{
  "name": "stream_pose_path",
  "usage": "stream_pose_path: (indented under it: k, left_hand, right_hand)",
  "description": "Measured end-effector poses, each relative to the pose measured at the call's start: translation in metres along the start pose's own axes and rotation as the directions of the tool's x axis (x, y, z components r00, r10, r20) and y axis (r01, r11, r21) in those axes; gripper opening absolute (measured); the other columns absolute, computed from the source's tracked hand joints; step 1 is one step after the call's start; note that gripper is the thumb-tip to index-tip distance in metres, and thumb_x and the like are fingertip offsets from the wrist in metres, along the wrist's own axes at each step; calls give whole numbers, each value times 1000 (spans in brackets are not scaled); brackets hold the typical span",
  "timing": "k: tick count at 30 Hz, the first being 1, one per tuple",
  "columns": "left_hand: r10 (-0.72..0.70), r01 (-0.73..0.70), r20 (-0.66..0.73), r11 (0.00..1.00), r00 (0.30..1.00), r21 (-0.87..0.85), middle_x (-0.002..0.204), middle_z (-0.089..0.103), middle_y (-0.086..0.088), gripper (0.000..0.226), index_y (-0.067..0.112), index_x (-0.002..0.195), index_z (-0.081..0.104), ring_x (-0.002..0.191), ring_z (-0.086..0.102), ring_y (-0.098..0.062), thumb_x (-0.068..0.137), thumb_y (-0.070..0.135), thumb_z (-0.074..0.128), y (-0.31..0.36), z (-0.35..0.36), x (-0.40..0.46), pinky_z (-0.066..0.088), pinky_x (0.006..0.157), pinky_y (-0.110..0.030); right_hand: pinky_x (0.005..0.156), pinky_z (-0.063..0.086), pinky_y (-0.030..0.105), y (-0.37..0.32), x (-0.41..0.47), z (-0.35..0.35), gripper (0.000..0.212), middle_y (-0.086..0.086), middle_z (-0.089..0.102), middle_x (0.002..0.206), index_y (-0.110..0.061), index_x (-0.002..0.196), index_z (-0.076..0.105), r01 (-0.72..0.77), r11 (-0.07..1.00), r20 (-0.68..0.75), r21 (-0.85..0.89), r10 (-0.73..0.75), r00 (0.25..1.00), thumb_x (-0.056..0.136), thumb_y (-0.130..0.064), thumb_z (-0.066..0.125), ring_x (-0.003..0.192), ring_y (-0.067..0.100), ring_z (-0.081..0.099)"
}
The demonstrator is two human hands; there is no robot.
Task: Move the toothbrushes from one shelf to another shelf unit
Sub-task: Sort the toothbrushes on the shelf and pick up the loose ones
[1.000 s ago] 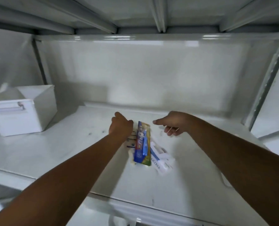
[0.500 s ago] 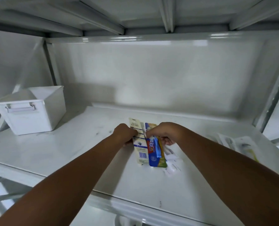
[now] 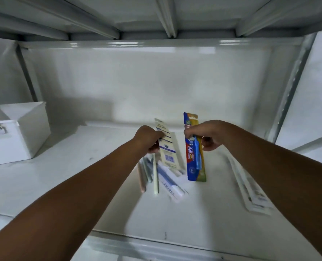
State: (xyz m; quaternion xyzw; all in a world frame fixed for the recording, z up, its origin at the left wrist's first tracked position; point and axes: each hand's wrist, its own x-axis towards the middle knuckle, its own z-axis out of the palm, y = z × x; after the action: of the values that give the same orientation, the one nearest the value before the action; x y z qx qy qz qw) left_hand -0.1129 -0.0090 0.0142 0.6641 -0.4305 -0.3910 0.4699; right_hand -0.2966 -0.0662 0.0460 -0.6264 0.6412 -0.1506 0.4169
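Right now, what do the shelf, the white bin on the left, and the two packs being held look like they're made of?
Shelf: likely painted metal, glossy white, with glare and scuffs.
White bin: probably plastic or coated metal; smooth, matte, with a metal-looking handle.
Blue pack in the right hand: printed card, probably under clear plastic.
Cream pack in the left hand: matte card with a printed barcode.
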Motion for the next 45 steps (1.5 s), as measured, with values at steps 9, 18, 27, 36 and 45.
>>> stream_pose_path:
  k: [9, 18, 27, 36, 45]
  left_hand:
    - [51, -78, 129, 974, 990, 213, 68, 66, -9, 25, 4, 72, 61, 41, 64, -11, 84, 22, 74, -13, 96, 2, 45, 39, -18]
    - [174, -215, 131, 874, 976, 436, 64, 66, -7, 38, -2, 87, 71, 42, 59, -14, 90, 35, 63, -27, 105, -2, 45, 38, -19]
    - [285, -273, 102, 664, 953, 696, 104, 71, -10, 27, 3, 99, 72, 101, 65, -26, 90, 22, 56, -24, 69, 3, 52, 91, -34]
    - [258, -72, -64, 485, 964, 872, 126, 42, -8, 63, 22, 130, 47, 121, 37, -31, 78, 52, 64, -58, 3, 4, 36, 94, -38]
    - [221, 81, -288, 647, 932, 758, 125, 37, -12, 69, 11, 126, 44, 119, 38, -30, 82, 63, 56, -70, -26, 0, 42, 92, -40]
  right_hand:
    - [53, 44, 25, 60, 9, -28, 21, 3, 41, 70, -13, 84, 51, -155, 984, -100, -87, 146, 984, 78, -20, 70, 57, 14, 38]
    - [49, 51, 27, 74, 25, -16, 22, 12, 62, 83, -4, 84, 54, -168, 976, -75, -137, 159, 984, 83, -15, 72, 60, 19, 60]
    - [45, 42, 23, 46, 28, 6, 29, 9, 56, 57, -6, 65, 51, 111, 924, -260, -366, -216, 941, 76, -23, 73, 44, 19, 51]
    - [48, 38, 22, -2, 15, 78, 38, 8, 47, 52, -8, 62, 51, 261, 886, 148, -382, -221, 964, 78, -30, 77, 40, 16, 41]
    - [51, 34, 23, 2, 18, 89, 46, 6, 42, 48, -11, 58, 44, 262, 835, 168, -485, -205, 964, 78, -36, 77, 41, 18, 35]
